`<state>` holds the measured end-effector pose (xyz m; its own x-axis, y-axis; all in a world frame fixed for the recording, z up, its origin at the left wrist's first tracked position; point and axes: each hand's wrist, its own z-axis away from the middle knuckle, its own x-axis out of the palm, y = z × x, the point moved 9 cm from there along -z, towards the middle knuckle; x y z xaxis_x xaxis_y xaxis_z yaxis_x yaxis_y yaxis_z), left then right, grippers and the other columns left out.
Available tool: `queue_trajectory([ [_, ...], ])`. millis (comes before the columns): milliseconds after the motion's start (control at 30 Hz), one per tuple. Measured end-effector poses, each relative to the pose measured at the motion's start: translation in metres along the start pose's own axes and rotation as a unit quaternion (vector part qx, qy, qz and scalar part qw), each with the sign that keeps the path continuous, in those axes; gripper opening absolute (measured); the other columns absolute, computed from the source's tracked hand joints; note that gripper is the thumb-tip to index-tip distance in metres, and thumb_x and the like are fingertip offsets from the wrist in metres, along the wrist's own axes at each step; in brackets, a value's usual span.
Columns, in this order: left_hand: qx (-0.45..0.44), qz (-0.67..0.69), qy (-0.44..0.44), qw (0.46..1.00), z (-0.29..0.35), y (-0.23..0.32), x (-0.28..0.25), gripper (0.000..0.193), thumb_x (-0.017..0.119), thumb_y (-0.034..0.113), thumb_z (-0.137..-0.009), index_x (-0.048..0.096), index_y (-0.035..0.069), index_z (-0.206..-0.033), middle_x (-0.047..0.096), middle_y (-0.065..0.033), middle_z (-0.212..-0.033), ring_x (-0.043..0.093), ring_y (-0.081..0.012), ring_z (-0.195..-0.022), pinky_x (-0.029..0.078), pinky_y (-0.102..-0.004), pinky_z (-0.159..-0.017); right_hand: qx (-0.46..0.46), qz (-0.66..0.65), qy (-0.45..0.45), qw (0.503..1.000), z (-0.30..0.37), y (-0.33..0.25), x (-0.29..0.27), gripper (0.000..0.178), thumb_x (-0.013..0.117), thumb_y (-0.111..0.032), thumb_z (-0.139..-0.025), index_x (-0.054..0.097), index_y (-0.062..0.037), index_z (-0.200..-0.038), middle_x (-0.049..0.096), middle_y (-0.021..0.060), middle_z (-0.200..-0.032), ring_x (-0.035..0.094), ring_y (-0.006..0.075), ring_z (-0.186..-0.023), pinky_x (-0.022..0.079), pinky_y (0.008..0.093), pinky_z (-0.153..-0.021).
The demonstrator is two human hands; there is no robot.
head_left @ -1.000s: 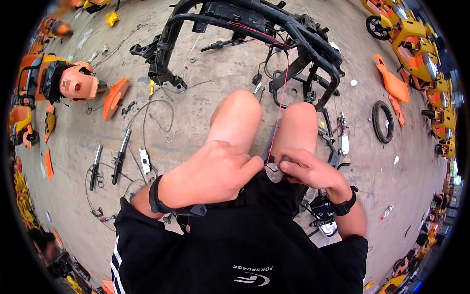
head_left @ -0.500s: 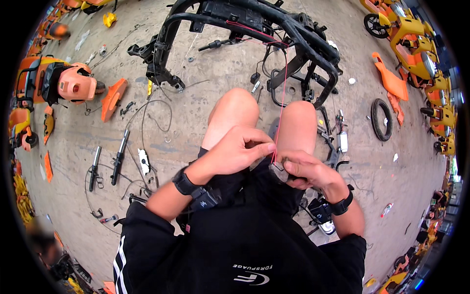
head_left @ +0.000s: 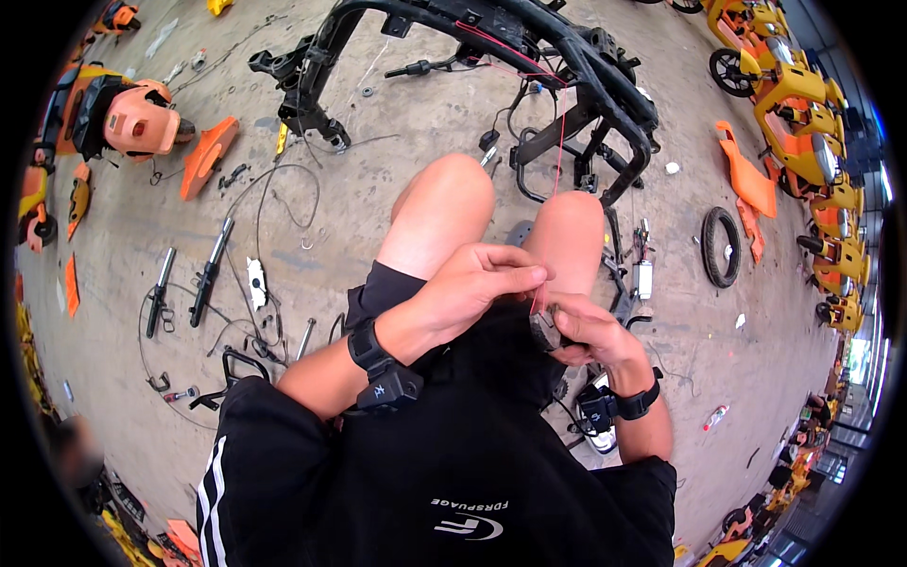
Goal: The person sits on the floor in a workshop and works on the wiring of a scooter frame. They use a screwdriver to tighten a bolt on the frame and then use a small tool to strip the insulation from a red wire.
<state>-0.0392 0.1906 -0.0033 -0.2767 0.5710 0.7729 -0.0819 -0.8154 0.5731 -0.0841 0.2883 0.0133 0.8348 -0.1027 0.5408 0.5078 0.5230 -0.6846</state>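
Note:
My left hand (head_left: pixel 477 291) is closed in a pinch on a thin red string (head_left: pixel 559 156), thumb against forefinger. Close beside it, my right hand (head_left: pixel 597 333) grips a small dark grey, rough-looking lump (head_left: pixel 544 332) between thumb and fingers. I cannot make out what kind of piece it is. From the lump the string rises past my left fingertips and over my right knee to a black metal vehicle frame (head_left: pixel 619 118), where more of it stretches across the tubes. Both hands are above my lap, with my fingers partly hiding the lump.
Black cables and two shock absorbers (head_left: pixel 210 274) lie on the floor at left. Orange panels (head_left: pixel 208 157) and an orange-and-black scooter body (head_left: pixel 142 123) are farther left. At right are a loose tire (head_left: pixel 721 248), an orange panel (head_left: pixel 746 175) and a row of yellow scooters (head_left: pixel 775 71).
My left fingertips have moved slightly up and right with the string, a little farther from the lump. My right hand keeps its grip. The whole view has shifted slightly.

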Motion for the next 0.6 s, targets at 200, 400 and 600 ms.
queue_trajectory([
  [200, 0.020, 0.017, -0.020, 0.999, -0.011, 0.001, 0.007, 0.012, 0.064, 0.010, -0.094, 0.066, 0.000, -0.101, 0.067, -0.0064, -0.084, 0.062, -0.0127, -0.076, 0.050, -0.0257, -0.072, -0.012, 0.376, -0.194, 0.906, -0.014, 0.035, 0.071, 0.023, 0.052, -0.024, -0.097, 0.057, -0.0036, -0.104, 0.059, 0.0108, -0.072, 0.057, 0.0203, -0.060, 0.044, 0.0350, -0.056],
  [400, 0.054, -0.085, -0.013, 0.995, -0.004, 0.015, -0.004, 0.014, 0.065, 0.010, -0.093, 0.066, -0.001, -0.102, 0.068, -0.0068, -0.084, 0.063, -0.0114, -0.075, 0.050, -0.0236, -0.068, -0.003, 0.167, 0.037, 0.985, 0.022, -0.001, 0.025, 0.043, 0.057, -0.041, -0.094, 0.056, 0.0007, -0.104, 0.042, -0.0065, -0.064, 0.035, 0.0013, -0.048, 0.028, 0.0173, -0.045],
  [600, 0.073, -0.110, -0.020, 0.991, -0.003, 0.020, -0.003, 0.017, 0.067, 0.011, -0.092, 0.068, -0.003, -0.101, 0.068, -0.0074, -0.084, 0.063, -0.0106, -0.076, 0.048, -0.0230, -0.068, -0.050, 0.034, 0.089, 0.994, 0.015, 0.011, 0.012, 0.027, 0.049, -0.030, -0.102, 0.050, -0.0034, -0.108, 0.046, -0.0017, -0.076, 0.034, 0.0031, -0.053, 0.022, 0.0192, -0.044],
])
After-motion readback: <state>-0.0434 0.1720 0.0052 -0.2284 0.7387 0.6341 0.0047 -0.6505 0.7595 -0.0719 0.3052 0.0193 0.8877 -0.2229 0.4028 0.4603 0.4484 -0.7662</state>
